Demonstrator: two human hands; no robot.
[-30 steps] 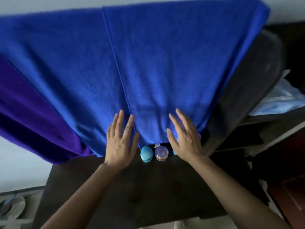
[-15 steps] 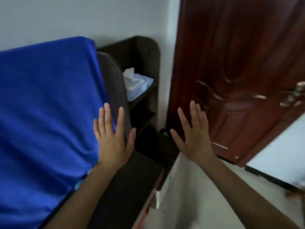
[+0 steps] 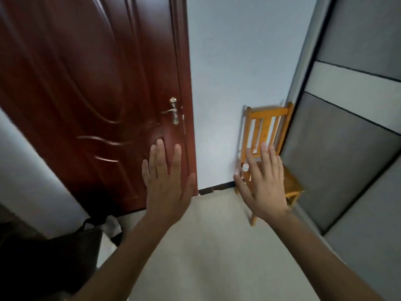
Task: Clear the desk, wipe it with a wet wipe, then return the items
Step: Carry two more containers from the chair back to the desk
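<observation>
My left hand (image 3: 167,183) is raised in front of me with straight, spread fingers and holds nothing. My right hand (image 3: 263,183) is raised beside it, also flat, spread and holding nothing. Both hover in the air, touching nothing. A yellow wooden chair (image 3: 291,185) stands in the far corner behind my right hand, with a small white-capped bottle (image 3: 245,167) on its seat. The dark desk (image 3: 43,261) shows only as a corner at the lower left. The blue cloth and the small items on the desk are out of view.
A dark red door (image 3: 91,83) with a brass handle (image 3: 173,111) fills the left. A pale wall lies ahead, and grey padded panels (image 3: 351,148) line the right. Light floor (image 3: 217,246) stretches between me and the chair. Something white (image 3: 114,228) lies by the desk corner.
The view has swung right, from the blue cloth and small items on the desk, past the shelf and door, to the corner with the chair. Both hands stayed raised, flat and empty.
</observation>
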